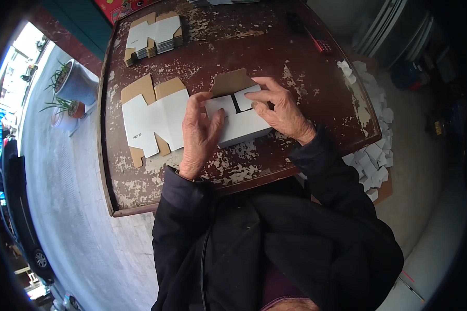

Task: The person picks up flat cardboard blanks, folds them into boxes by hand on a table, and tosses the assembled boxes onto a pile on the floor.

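A small white cardboard box (241,123) with a raised brown flap (232,81) lies near the front of the worn red table. My left hand (198,129) grips its left side, thumb on the white top panels. On the right side, my right hand (283,109) holds the box with its fingers bent over a white flap; a dark gap shows between the panels. Just left of my left hand lies a flat, unfolded white and brown carton (155,121) marked with small print. The undersides of both hands are hidden.
A stack of flat cartons (154,35) sits at the table's back left. A red and black phone-like object (316,39) lies at the back right. Many small white boxes (371,160) are piled beyond the right edge. Potted plants (75,85) stand to the left.
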The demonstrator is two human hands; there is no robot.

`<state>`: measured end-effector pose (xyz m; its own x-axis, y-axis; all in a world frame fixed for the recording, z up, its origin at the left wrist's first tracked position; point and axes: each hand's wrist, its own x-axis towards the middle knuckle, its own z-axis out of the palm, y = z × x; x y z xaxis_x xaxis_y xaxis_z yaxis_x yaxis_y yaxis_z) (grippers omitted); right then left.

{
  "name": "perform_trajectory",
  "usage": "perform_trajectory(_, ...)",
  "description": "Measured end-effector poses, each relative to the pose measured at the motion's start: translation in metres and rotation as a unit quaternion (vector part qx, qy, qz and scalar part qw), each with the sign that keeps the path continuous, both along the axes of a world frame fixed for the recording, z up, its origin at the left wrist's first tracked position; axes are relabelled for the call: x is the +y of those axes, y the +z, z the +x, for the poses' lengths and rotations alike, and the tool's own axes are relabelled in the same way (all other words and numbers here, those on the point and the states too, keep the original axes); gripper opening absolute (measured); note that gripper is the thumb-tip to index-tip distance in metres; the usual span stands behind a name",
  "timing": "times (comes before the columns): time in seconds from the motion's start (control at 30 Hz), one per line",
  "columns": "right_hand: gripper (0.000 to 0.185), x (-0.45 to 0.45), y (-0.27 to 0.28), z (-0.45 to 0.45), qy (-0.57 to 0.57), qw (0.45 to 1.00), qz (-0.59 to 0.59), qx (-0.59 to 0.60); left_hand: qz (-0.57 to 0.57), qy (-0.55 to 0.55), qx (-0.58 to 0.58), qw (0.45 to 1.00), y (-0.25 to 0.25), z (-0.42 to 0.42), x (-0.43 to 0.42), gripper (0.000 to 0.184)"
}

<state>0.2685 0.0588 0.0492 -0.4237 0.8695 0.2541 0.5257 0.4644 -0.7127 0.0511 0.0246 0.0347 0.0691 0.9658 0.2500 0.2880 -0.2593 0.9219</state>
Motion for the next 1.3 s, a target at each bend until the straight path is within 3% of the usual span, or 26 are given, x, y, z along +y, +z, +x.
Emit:
perform_trajectory(0.17,0.056,-0.005,0.002,-0.003,-0.037,0.996,-0.039,0.076,0.059,0.065,-0.079,0.993,0.002,0.01,-0.001,0.045)
perform_trajectory(0.3,0.055,-0.006,-0.006,-0.008,-0.06,0.982,-0.008,0.181,0.012,0.019,0.011,1.0,0.0,0.0,0.001,0.043)
perform_trajectory(0.5,0.057,0.002,-0.004,-0.002,0.004,0.993,0.043,0.113,-0.019,0.017,0.006,1.0,0.002,-0.001,0.001,0.043)
perform_trajectory(0.83,0.037,-0.001,-0.004,0.007,0.054,0.992,-0.017,0.113,0.102,0.004,0.016,0.995,-0.01,-0.001,0.004,0.027)
perform_trajectory(0.97,0.033,0.001,-0.006,0.012,0.097,0.991,0.046,0.084,0.01,0.0,-0.035,0.999,-0.001,-0.001,-0.003,0.019)
perform_trajectory(1.17,0.038,0.002,0.005,0.003,0.076,0.996,0.045,0.033,-0.012,-0.028,-0.02,0.999,0.009,-0.007,-0.002,0.019)
perform_trajectory(1.3,0.042,0.004,0.014,-0.002,0.075,0.997,0.006,0.013,-0.04,-0.055,0.085,0.994,0.016,-0.01,0.013,0.021)
